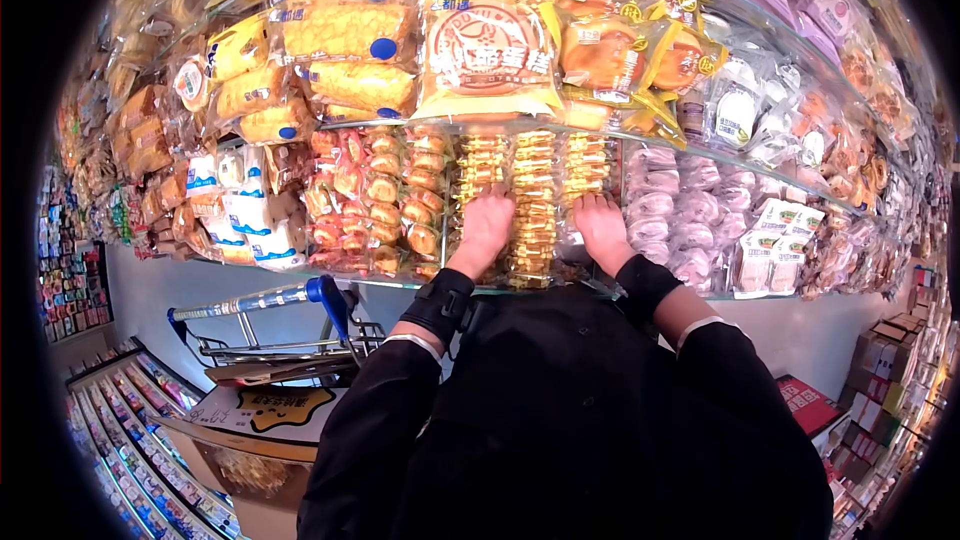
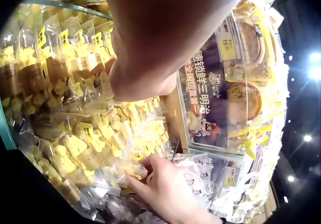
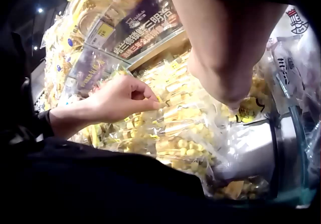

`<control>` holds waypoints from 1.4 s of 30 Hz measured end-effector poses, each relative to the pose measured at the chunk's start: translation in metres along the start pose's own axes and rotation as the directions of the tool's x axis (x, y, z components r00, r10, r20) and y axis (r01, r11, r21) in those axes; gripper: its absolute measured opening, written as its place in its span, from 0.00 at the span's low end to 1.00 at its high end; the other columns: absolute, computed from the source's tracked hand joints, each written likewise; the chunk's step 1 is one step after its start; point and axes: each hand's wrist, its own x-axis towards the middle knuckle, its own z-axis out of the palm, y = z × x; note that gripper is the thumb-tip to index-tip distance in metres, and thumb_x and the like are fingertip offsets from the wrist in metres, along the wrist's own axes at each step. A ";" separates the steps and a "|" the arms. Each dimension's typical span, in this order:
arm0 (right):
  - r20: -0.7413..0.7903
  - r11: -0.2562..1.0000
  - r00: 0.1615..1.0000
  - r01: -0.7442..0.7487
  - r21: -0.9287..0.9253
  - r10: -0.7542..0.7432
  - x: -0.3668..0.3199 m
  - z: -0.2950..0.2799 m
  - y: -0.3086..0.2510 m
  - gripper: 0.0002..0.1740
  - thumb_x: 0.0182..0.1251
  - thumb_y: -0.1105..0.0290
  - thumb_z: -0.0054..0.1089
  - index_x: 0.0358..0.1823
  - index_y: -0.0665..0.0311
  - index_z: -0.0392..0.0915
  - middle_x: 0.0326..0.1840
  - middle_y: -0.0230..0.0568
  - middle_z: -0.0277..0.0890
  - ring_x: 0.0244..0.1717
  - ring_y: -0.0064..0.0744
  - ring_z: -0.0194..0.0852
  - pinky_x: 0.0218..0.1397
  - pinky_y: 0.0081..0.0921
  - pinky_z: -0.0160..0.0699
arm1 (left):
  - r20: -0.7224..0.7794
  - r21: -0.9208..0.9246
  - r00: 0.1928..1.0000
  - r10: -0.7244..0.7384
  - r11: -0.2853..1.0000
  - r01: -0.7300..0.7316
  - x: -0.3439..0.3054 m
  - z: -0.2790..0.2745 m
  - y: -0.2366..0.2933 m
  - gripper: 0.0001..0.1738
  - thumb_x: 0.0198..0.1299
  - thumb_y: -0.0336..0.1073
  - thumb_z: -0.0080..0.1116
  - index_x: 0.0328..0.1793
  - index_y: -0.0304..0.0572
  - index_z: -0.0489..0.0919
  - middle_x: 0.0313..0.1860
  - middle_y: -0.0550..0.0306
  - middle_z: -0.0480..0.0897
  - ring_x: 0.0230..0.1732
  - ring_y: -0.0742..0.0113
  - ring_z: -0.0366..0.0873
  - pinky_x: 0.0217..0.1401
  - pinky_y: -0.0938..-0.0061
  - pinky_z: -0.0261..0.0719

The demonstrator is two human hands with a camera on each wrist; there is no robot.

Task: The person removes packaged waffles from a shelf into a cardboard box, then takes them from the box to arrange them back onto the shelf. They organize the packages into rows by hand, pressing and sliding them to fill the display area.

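Rows of small packets in clear and yellow wrappers (image 1: 534,210) (image 2: 95,138) (image 3: 175,118) fill the shelf's middle. My left hand (image 1: 487,225) (image 2: 150,48) (image 3: 113,101) is over the left row; in the right wrist view its thumb and bent fingers pinch a packet's yellow edge. Over the right row is my right hand (image 1: 601,225) (image 2: 168,189) (image 3: 225,58). Its thumb and fingers stand apart at the packet ends in the left wrist view; whether they grip a wrapper I cannot tell. The middle row lies between the hands.
A glass shelf above holds large bagged breads (image 1: 488,50). Red-wrapped buns (image 1: 340,190) lie left, pale purple packets (image 1: 655,200) right. Below left stand a cart with a blue handle (image 1: 245,302) and a cardboard box (image 1: 255,470). A sign (image 2: 203,83) fronts the shelf.
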 end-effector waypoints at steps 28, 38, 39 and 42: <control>0.556 0.908 0.830 -0.190 0.372 -0.054 0.005 0.014 -0.002 0.14 0.62 0.68 0.51 0.41 0.62 0.85 0.46 0.47 0.83 0.49 0.43 0.83 0.51 0.34 0.80 | 0.066 -0.033 0.935 0.350 0.937 -0.348 0.023 0.014 0.070 0.08 0.57 0.34 0.49 0.34 0.49 0.81 0.35 0.53 0.83 0.38 0.55 0.83 0.39 0.61 0.78; 0.597 0.861 0.787 -0.187 0.473 -0.157 0.006 0.026 -0.006 0.16 0.63 0.69 0.49 0.47 0.63 0.82 0.51 0.49 0.80 0.53 0.46 0.79 0.53 0.39 0.78 | 0.037 -0.136 0.952 0.303 0.946 -0.295 0.023 0.009 0.073 0.08 0.56 0.40 0.58 0.34 0.44 0.79 0.36 0.51 0.82 0.37 0.51 0.82 0.38 0.60 0.80; 0.616 0.863 0.771 -0.193 0.467 -0.161 0.012 0.017 0.000 0.16 0.63 0.69 0.49 0.47 0.64 0.82 0.52 0.49 0.80 0.54 0.45 0.79 0.54 0.36 0.78 | 0.012 -0.139 0.953 0.303 0.944 -0.299 0.024 0.009 0.072 0.08 0.56 0.39 0.59 0.34 0.44 0.79 0.36 0.51 0.82 0.37 0.51 0.82 0.38 0.60 0.80; 0.639 0.860 0.746 -0.190 0.473 -0.187 0.023 0.022 0.006 0.16 0.64 0.69 0.48 0.47 0.64 0.82 0.52 0.49 0.80 0.54 0.45 0.79 0.54 0.36 0.78 | -0.021 -0.149 0.958 0.287 0.946 -0.287 0.023 0.009 0.072 0.08 0.57 0.39 0.58 0.34 0.44 0.79 0.36 0.50 0.81 0.37 0.49 0.82 0.39 0.59 0.80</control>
